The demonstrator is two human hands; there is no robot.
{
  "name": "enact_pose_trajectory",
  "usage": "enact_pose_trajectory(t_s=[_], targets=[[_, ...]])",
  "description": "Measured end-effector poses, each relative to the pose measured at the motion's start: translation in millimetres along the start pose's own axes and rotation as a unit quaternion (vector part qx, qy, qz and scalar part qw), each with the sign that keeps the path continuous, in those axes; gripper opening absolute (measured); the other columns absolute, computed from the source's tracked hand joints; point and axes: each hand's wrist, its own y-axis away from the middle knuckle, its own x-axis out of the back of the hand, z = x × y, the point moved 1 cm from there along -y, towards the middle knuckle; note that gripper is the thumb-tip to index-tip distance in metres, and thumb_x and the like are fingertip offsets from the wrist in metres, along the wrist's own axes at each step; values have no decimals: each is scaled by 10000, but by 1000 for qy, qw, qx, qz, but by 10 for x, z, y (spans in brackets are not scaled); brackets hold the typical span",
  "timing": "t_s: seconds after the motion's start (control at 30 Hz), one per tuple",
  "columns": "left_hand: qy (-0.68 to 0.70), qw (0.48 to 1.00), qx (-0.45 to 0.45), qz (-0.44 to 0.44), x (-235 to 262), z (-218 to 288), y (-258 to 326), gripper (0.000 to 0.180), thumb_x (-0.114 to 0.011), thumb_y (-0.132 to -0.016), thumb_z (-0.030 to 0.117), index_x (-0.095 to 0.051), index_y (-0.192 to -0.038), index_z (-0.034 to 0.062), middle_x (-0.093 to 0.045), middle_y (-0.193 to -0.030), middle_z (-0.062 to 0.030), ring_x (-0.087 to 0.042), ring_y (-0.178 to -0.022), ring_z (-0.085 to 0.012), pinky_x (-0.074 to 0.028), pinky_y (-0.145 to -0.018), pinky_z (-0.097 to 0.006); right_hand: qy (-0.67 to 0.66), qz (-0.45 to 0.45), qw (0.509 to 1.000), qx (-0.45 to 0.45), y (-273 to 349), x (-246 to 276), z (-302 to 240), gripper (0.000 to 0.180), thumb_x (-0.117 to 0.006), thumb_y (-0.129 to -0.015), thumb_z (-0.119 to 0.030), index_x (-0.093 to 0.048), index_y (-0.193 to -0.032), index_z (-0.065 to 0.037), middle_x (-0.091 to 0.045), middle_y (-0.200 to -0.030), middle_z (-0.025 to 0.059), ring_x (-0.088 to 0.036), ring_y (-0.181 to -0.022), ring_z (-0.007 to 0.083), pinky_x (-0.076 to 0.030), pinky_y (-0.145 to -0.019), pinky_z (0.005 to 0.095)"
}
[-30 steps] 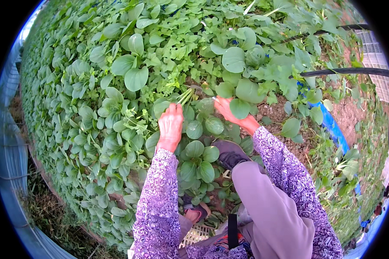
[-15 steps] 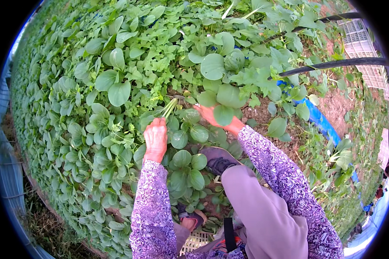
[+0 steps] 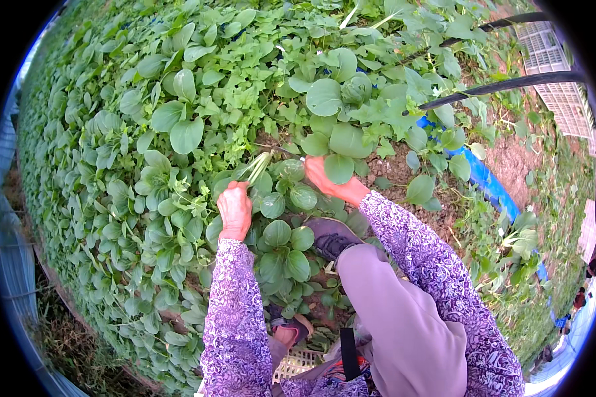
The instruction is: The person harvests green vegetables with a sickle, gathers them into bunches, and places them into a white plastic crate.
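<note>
Closed around a leafy green [image 3: 262, 167], likely bok choy, my left hand [image 3: 234, 208] keeps its pale stems and cut end pointing away from me. The leaves below the fist blend with nearby plants. My right hand [image 3: 331, 180] is closed on a small knife [image 3: 286, 153], whose thin blade reaches left toward the stem end; the handle is mostly inside the fingers. Broad leaves [image 3: 340, 168] of a standing plant partly cover this hand. A rosette of the same greens [image 3: 286, 250] grows between my forearms.
My shoe [image 3: 332, 238] stands among the plants. A blue strip [image 3: 485, 180] and black hoses or bars [image 3: 500, 90] lie to the right. Pale plastic crates [image 3: 555, 73] stand at the far right. A slatted crate [image 3: 297, 362] is below me. Dense greens cover the left.
My right hand and the knife have shifted slightly right, away from the stems. My left hand, with the bok choy, has moved a little left. The view has shifted slightly.
</note>
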Motion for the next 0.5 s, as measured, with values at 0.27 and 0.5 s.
enact_pose_trajectory(t_s=[0.27, 0.5], targets=[[285, 938, 51, 191, 413, 122, 49, 291, -572, -736, -92, -642, -986, 39, -629, -966, -115, -602, -909, -234, -459, -817, -304, -767, 23, 426, -479, -170, 267, 119, 375, -510, -883, -378, -523, -881, -3, -511, -596, 29, -503, -436, 93, -361, -366, 221], [286, 948, 52, 128, 201, 170, 253, 343, -577, -708, -87, -632, -1020, 46, -610, -1043, -110, -587, -964, -231, -448, -859, -292, -869, 30, 181, -460, -938, -74, 25, 294, -728, -715, -218, -526, -814, -28, -577, -674, 39, -536, -478, 78, -377, -363, 185]])
